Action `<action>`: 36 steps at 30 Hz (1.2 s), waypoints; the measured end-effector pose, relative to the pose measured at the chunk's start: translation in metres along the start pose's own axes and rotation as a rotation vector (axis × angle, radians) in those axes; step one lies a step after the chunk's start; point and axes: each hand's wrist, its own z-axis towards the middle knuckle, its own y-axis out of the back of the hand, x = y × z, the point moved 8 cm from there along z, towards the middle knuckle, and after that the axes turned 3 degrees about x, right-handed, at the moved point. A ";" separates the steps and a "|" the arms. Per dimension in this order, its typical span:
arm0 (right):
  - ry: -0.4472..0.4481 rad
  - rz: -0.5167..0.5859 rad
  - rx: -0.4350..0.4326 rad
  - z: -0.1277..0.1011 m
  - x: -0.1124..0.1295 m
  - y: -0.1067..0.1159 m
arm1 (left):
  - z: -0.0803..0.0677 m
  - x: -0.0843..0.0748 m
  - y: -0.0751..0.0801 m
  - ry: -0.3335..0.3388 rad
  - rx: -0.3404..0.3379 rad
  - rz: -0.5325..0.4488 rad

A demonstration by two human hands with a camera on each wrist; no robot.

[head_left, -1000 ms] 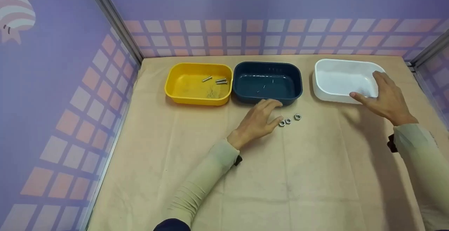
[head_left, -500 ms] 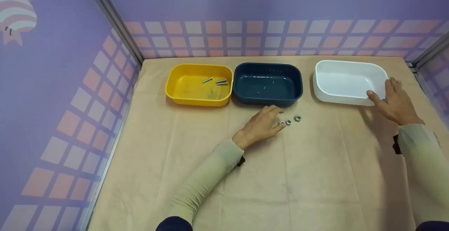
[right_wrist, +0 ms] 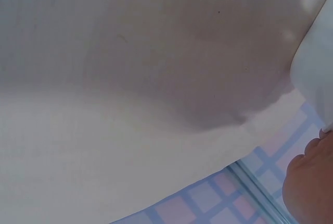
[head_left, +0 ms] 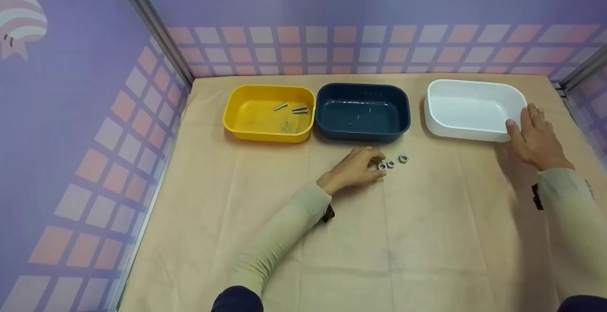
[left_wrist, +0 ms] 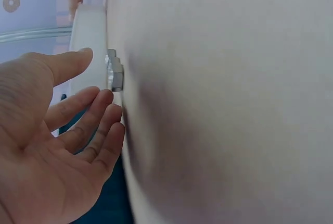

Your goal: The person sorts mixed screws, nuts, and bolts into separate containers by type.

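Three small metal nuts (head_left: 391,162) lie in a short row on the beige cloth just in front of the dark blue bin (head_left: 363,132). My left hand (head_left: 377,162) rests on the cloth beside the leftmost nut. In the left wrist view the left hand (left_wrist: 99,75) has its thumb and fingers spread near the nuts (left_wrist: 115,75), holding nothing. My right hand (head_left: 528,120) lies flat against the right front corner of the empty white bin (head_left: 467,108), thumb at its rim. The right wrist view shows only the white bin's wall (right_wrist: 315,73) and a bit of hand.
A yellow bin (head_left: 237,113) holding a few bolts (head_left: 294,109) stands left of the blue bin. Purple checked walls enclose the table at the back and both sides. Bare cloth (head_left: 403,245) stretches toward me.
My right hand drew back from above the white bin to its right front corner. My left hand crept slightly toward the nuts, its fingers bending a little.
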 end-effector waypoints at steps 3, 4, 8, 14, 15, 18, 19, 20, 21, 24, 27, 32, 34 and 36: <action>-0.003 0.000 -0.003 0.000 -0.001 0.000 | 0.003 0.006 -0.003 0.023 0.005 -0.025; -0.005 -0.001 -0.007 0.000 -0.002 -0.001 | 0.003 0.007 -0.003 0.032 0.003 -0.036; -0.013 -0.009 -0.015 0.002 -0.005 0.000 | 0.007 0.013 -0.005 0.049 -0.012 -0.062; -0.017 -0.045 -0.017 0.001 -0.005 0.000 | 0.011 0.019 -0.007 0.065 -0.027 -0.058; -0.018 -0.051 -0.016 0.000 -0.006 0.000 | 0.011 0.020 -0.007 0.069 -0.022 -0.062; -0.019 -0.062 -0.018 0.001 -0.006 -0.001 | 0.012 0.021 -0.008 0.071 -0.012 -0.068; -0.018 -0.065 -0.019 0.001 -0.006 -0.001 | 0.012 0.021 -0.007 0.066 -0.010 -0.067; -0.017 -0.066 -0.018 0.001 -0.006 -0.001 | 0.012 0.021 -0.007 0.059 -0.009 -0.061; -0.016 -0.068 -0.018 0.002 -0.006 -0.001 | 0.012 0.021 -0.007 0.049 -0.006 -0.055; -0.015 -0.074 -0.013 0.003 -0.006 -0.001 | 0.013 0.019 -0.006 0.021 0.001 -0.041; -0.012 -0.081 -0.014 0.003 -0.005 0.000 | 0.013 0.018 -0.005 0.005 0.014 -0.034; -0.010 -0.096 -0.023 0.002 -0.005 0.001 | 0.012 0.017 -0.003 -0.007 0.029 -0.047; -0.009 -0.098 -0.022 0.002 -0.004 0.001 | 0.012 0.017 0.000 -0.009 0.021 -0.052; -0.010 -0.102 -0.018 0.001 -0.003 0.001 | 0.012 0.016 0.003 -0.012 0.007 -0.057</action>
